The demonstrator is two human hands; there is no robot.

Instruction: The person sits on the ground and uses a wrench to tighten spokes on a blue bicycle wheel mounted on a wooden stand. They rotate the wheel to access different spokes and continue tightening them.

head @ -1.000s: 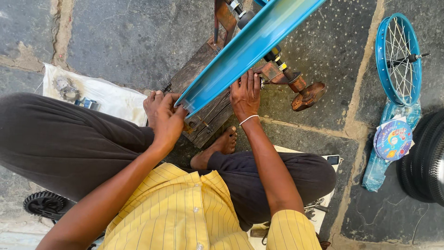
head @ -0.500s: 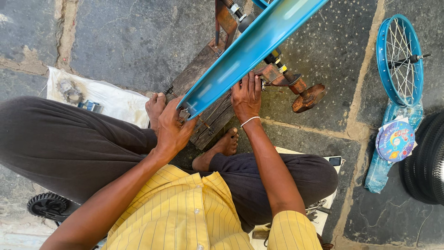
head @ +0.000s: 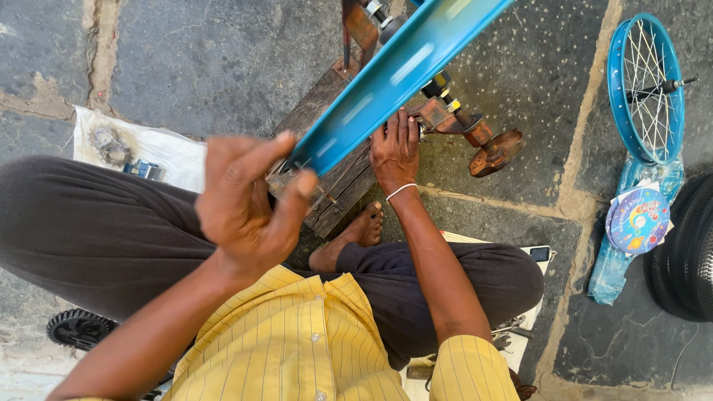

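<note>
Head view: left hand (head: 245, 204) raised, fingers loose, gripping nothing, beside blue rim (head: 394, 78); right hand (head: 396, 148) on rusty stand (head: 475, 134) (grip unclear).

A bike fixing spot outside on a stone floor (head: 223, 59), with a blue wheel (head: 645, 89), black tyres (head: 687, 249) and small tools (head: 512, 330) lying around.

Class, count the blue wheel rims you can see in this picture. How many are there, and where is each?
2: one blue rim at the person's hands, one spoked blue rim lying at the right. Others may be hidden.
</note>
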